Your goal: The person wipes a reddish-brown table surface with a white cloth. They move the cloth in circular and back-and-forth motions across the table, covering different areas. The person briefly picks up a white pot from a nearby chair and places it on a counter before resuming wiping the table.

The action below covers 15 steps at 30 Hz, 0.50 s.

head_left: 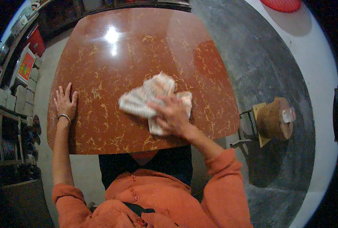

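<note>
My right hand (pixel 173 114) presses a crumpled, pale checked cloth (pixel 138 100) against the reddish-brown tabletop (pixel 112 83). Both the hand and the cloth are slightly smeared by motion, and the palm is hidden. Part of the cloth bunches ahead of the fingers, and a corner hangs toward me. Near the table's left edge my left hand (pixel 66 102) lies flat with its fingers spread, holding nothing. A bracelet circles that wrist.
Right of the table stands a round, drum-like brown object (pixel 273 118) by a metal-framed stool or chair (pixel 248 123). Stacked blocks (pixel 24 100) and a colourful sign (pixel 25 66) line the left side. A red round object (pixel 282 4) is at the upper right.
</note>
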Available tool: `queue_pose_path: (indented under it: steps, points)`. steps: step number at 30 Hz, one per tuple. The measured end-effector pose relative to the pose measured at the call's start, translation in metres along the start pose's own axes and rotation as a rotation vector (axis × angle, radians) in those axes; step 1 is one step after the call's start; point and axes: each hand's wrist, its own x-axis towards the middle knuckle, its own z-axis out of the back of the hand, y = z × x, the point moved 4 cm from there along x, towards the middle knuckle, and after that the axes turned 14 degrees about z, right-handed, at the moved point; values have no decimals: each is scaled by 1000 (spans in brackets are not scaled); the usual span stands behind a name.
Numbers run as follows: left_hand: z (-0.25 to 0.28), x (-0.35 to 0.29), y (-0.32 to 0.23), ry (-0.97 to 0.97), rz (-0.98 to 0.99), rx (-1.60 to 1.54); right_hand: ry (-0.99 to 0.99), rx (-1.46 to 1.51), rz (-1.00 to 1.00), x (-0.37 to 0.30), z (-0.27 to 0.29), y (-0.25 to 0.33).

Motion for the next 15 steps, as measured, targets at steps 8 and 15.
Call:
queue_pose_path:
  steps: [8,15]
  points:
    - [6,-7,-8,43,34,19,-37,-180,-314,-82,48,-99]
    - [16,-9,-17,23,7,-31,-72,-370,-437,-17,17,-228]
